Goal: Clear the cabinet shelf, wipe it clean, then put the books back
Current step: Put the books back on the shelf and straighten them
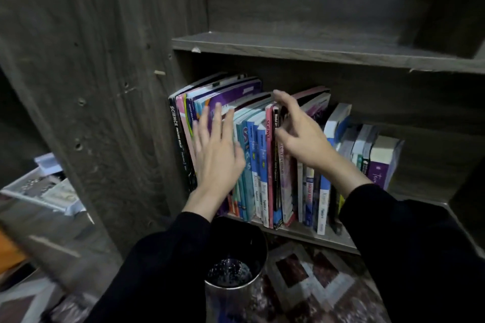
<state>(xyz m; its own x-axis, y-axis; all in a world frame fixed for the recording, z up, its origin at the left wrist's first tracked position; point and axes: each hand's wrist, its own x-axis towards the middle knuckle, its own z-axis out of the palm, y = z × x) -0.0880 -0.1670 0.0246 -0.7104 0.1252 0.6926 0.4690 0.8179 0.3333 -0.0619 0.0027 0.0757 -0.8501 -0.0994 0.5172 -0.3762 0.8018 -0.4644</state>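
Head view onto a dark wood-grain cabinet (pixel 105 86), cut off by the frame at top, left and right. Two shelves in sight: an upper shelf (pixel 315 51), and below it the lower shelf (pixel 425 198) carrying the books (pixel 262 155).

Books standing spine-out in one row, starting hard against the left wall; taller ones leaning, shorter thick ones slumped at the right end. Well over a dozen spines, exact count impossible, with several hidden behind the hands or blurred. A stretch of board showing right of the row, and a dark gap between the book tops and the upper shelf. Some lower corners reaching the shelf's front edge.

Two black sleeves (pixel 162 252) reaching in from the bottom edge. Left hand (pixel 217 162) flat against the left part of the row, fingers (pixel 208 126) straight and spread on covers and spines, grasping nothing. Right hand (pixel 301 139) arched over the middle books, fingertips at their top edges, thumb in front of the spines. Too blurred to tell whether clamped on a book or only resting there.

One shiny metal container (pixel 233 286) low between the forearms, just below the shelf's front edge, inside dark and contents unclear. Patterned rug (pixel 315 273) around it, partly hidden by the sleeves. One white tray (pixel 42 186) at far left beyond the cabinet side, cut off, contents too blurred to name.
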